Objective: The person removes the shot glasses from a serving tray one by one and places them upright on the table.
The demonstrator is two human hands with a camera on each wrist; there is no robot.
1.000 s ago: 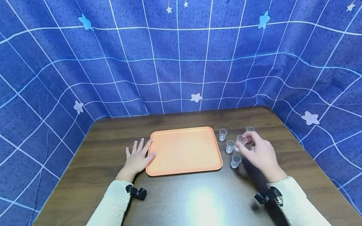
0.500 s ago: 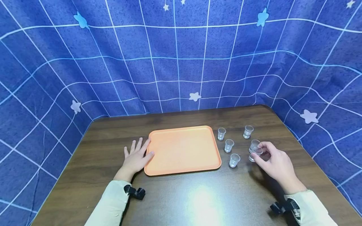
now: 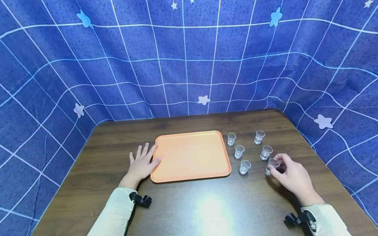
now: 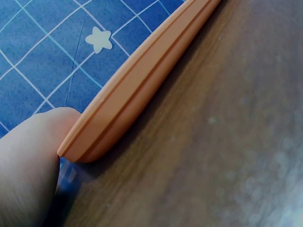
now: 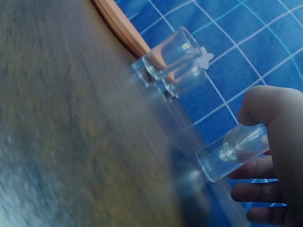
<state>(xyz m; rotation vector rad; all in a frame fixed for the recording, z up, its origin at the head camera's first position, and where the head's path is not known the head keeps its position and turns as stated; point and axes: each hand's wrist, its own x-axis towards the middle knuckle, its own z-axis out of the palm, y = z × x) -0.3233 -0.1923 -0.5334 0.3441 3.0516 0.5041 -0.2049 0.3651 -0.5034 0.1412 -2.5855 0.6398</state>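
My right hand pinches the rim of a small clear shot glass between thumb and fingers, at the near end of the right-hand row. In the right wrist view that glass stands upright at the tabletop, with the thumb on one side of its rim. To the left, my left hand lies with fingers spread at the left edge of an orange tray. Its thumb touches the tray rim in the left wrist view. Nothing sits on the tray.
Beside the tray's right edge stand three shot glasses in a row, the nearest glass lowest. Two more, a far glass and a middle glass, stand to their right. A blue curtain hangs behind the wooden table.
My right hand has moved right and toward me with the shot glass, away from beside the left row to the near end of the right row. The left hand has stayed at the tray.
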